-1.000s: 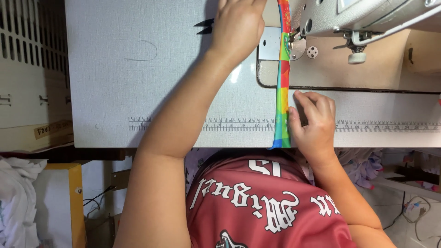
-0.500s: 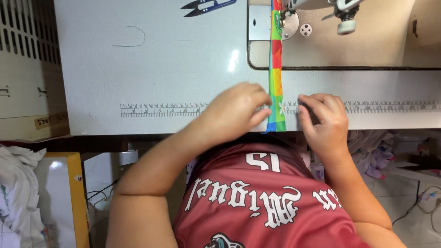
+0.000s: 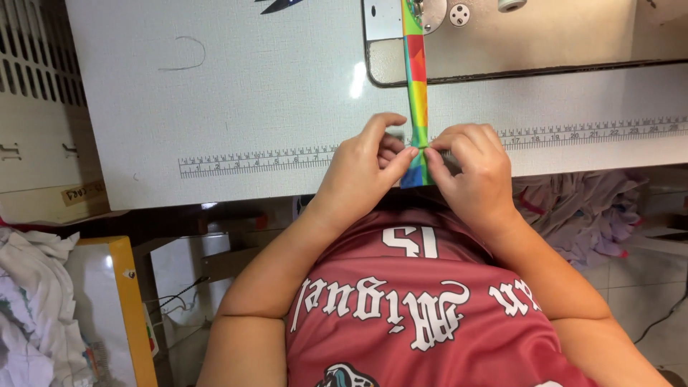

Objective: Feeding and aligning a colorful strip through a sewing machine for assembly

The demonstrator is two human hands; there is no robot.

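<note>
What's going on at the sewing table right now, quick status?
Left hand and right hand both pinch the rainbow fabric strip at the table's near edge. Strip runs straight up to the sewing machine. Nothing across its path.

Two hands (image 3: pixel 423 168), one rainbow strip (image 3: pixel 416 79), one ruler (image 3: pixel 258 160).

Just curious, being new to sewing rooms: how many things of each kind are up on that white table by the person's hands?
Rainbow fabric strip, pinched by left hand and right hand: 1
Printed ruler scale: 1
Sewing machine bed: 1
Dark snips, partly cut off: 1
Total: 4
</note>
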